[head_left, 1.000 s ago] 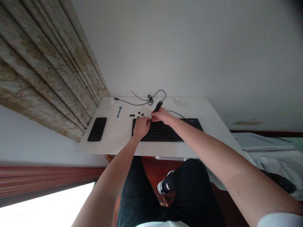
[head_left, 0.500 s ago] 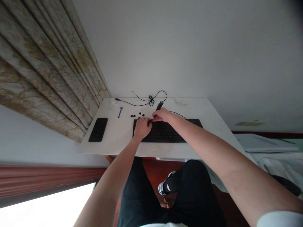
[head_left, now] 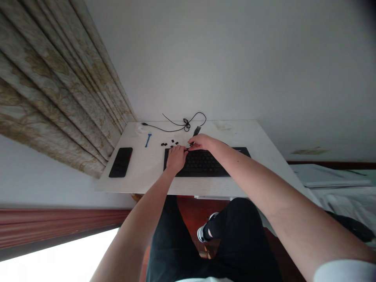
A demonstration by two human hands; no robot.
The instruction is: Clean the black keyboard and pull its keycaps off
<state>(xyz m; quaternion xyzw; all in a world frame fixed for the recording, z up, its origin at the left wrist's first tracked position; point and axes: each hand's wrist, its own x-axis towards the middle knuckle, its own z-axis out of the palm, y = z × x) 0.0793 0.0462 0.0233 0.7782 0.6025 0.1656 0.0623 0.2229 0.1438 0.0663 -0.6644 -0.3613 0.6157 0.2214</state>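
A black keyboard (head_left: 202, 164) lies on the white desk under both my hands. My left hand (head_left: 176, 157) is over its upper left part, fingers bent and close together. A small dark thing shows at its fingertips, too small to name. My right hand (head_left: 200, 142) is closed on a slim black brush-like tool (head_left: 197, 130), whose wide end points up and away. Its lower end is hidden by the fingers, which meet my left fingertips. Several small black keycaps (head_left: 172, 141) lie just behind my left hand.
A blue flat tool (head_left: 148, 140) and a black phone (head_left: 121, 162) lie on the left of the desk (head_left: 264, 156). Near the wall runs a bundled black cable (head_left: 187, 125). Patterned curtains (head_left: 73, 70) hang at the left.
My hands stay together over the keyboard, with slight finger movement. The dark thing between the fingertips shows less now. The view has shifted slightly.
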